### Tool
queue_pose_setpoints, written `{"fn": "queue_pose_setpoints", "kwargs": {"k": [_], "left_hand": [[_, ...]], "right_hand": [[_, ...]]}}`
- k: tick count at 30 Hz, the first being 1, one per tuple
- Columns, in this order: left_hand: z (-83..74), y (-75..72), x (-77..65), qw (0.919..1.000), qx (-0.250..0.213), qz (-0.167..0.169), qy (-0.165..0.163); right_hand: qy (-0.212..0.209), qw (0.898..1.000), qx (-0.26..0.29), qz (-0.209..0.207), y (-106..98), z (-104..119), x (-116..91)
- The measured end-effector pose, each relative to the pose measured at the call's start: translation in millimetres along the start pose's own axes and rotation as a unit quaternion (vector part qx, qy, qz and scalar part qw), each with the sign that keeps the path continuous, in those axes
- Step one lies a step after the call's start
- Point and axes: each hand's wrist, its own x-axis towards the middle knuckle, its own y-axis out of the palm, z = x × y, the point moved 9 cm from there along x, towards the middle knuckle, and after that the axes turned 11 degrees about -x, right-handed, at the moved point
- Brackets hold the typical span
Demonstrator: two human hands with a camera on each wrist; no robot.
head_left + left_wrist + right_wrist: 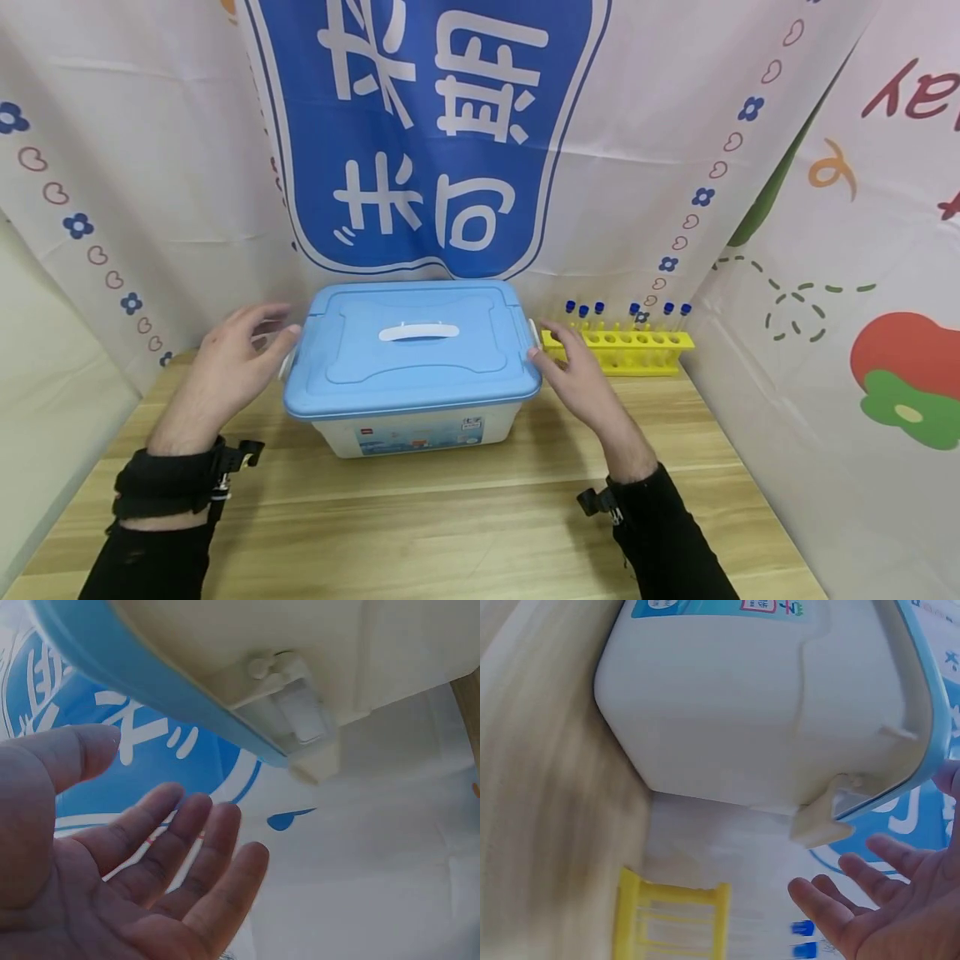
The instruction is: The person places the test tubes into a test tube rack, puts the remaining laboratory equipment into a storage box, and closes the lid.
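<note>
A whitish plastic storage box with a blue lid and a white top handle stands on the table. My left hand is beside its left end, fingers loosely spread; in the left wrist view a gap separates them from the box. The left latch hangs swung out from under the lid rim. At the other end, my right hand has its thumb at the lid's edge; whether it touches is unclear. Its fingers, spread in the right wrist view, are near the right latch, which also sticks outward.
A yellow test tube rack holding several blue-capped tubes stands right of the box, close behind my right hand. The wooden table meets a printed cloth at the back. Pale panels rise on both sides.
</note>
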Motion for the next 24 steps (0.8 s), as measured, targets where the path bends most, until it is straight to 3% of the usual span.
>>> {"fn": "queue_pose_setpoints", "kwargs": {"k": [6,15,19,24], "left_hand": [[19.7,5.1,-0.7,0.9988,-0.017,0.006,-0.045],[39.9,18.6,0.2,0.9949,-0.023,0.047,-0.086],[45.5,23.3,0.2,0.9928,-0.019,0.067,-0.097],[48.4,26.4,-0.2,0.9919,-0.015,0.076,-0.101]], "right_hand": [[-0.057,0.994,-0.091,-0.021,-8,27,-10],[-0.156,0.968,-0.198,-0.014,-1,64,-26],[-0.172,0.959,-0.227,0.007,7,70,-30],[-0.175,0.955,-0.239,0.026,12,71,-32]]}}
